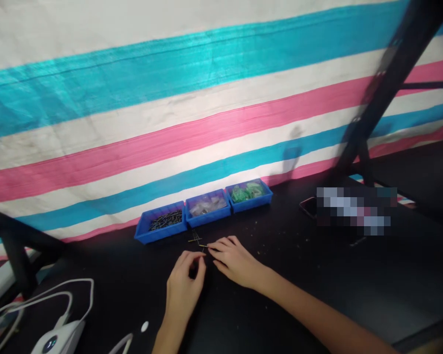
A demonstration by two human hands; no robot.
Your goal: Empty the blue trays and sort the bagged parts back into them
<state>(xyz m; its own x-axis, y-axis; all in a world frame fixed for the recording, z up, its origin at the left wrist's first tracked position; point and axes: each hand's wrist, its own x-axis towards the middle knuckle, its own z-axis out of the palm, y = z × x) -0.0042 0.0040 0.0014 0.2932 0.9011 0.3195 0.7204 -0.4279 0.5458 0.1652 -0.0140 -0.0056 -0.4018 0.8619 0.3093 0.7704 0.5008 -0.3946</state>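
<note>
My left hand (184,282) is bent into a pinch over the black table (280,305), thumb and forefinger curled round toward each other. Anything between its fingertips is too small to make out. Beside it, my right hand (234,258) rests low with fingers stretched out and thumb apart. Its fingertips touch the end of a thin brass-coloured piece (203,246) like a screw. Just beyond the fingertips lie several similar thin pieces (195,239) in a loose little group. Behind them a blue tray (142,237) contains many dark, screw-like pieces (166,220).
Two more blue trays adjoin: the middle tray (209,217) holds clear plastic bags, the right tray (253,202) green bags. A phone (308,207) lies right, near a pixelated patch. A white device (61,339) with cables sits front left. Striped sheeting (206,123) hangs behind.
</note>
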